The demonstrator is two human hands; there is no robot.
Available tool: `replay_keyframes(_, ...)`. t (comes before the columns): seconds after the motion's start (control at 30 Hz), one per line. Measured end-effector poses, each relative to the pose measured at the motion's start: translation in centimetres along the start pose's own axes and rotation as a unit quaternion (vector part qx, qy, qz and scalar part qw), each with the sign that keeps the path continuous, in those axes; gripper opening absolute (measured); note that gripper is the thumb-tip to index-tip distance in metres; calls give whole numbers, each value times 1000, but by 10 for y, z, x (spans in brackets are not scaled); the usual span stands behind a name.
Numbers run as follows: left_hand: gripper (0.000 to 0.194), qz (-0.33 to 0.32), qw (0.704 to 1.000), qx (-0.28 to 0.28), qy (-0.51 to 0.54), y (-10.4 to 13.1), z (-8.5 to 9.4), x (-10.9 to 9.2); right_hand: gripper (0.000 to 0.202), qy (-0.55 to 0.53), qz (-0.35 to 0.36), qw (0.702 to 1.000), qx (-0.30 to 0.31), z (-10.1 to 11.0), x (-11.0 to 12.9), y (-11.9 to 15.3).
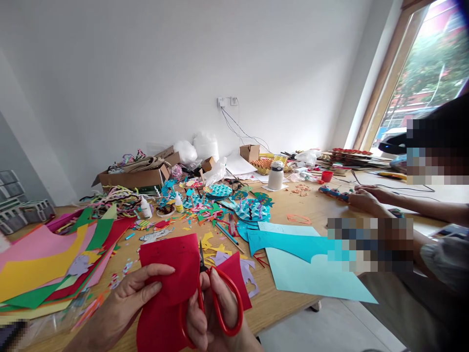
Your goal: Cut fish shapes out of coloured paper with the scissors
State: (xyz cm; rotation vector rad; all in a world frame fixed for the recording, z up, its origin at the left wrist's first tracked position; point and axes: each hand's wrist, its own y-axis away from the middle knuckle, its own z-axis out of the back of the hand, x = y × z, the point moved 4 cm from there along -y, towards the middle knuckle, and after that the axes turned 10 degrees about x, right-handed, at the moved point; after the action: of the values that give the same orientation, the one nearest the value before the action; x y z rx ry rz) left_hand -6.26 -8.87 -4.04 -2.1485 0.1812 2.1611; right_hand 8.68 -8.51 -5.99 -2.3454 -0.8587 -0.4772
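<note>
A folded sheet of red paper (170, 264) is pinched between the thumb and fingers of my left hand (135, 293). My right hand (214, 303) grips red-handled scissors (236, 298) with its fingers in the loops. The dark blades point away from me, beside the right edge of the red sheet. Another red piece (236, 278) lies just right of the scissors. Under and beyond the blades are yellow paper scraps (208, 244) and a cut purple scrap (251, 278).
Colored sheets (40, 259) are stacked at the left. Light blue sheets (311, 274) lie right of my hands. Glue bottles (145, 208), scraps, a cardboard box (135, 178) and a white bottle (276, 176) stand farther back. Another person's hands (366, 198) work at the right.
</note>
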Motion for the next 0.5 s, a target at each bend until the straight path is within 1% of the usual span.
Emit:
replay_keyframes(0.07,22,2,1000,3,3,-1,-1,0,44,2,4,1000,5,-1,1,-1)
replay_keyframes(0.13,22,1,1000,-7,2,-1,0,0,44,4,19,1000,6,-1,2,-1)
replay_keyframes(0.27,23,0,1000,-17,-18,0,4,2,40,-11,49,999,-8,-1,0,-3)
replay_keyframes(0.5,22,-6,999,-12,-37,1,6,4,40,-4,62,998,0,2,0,-3)
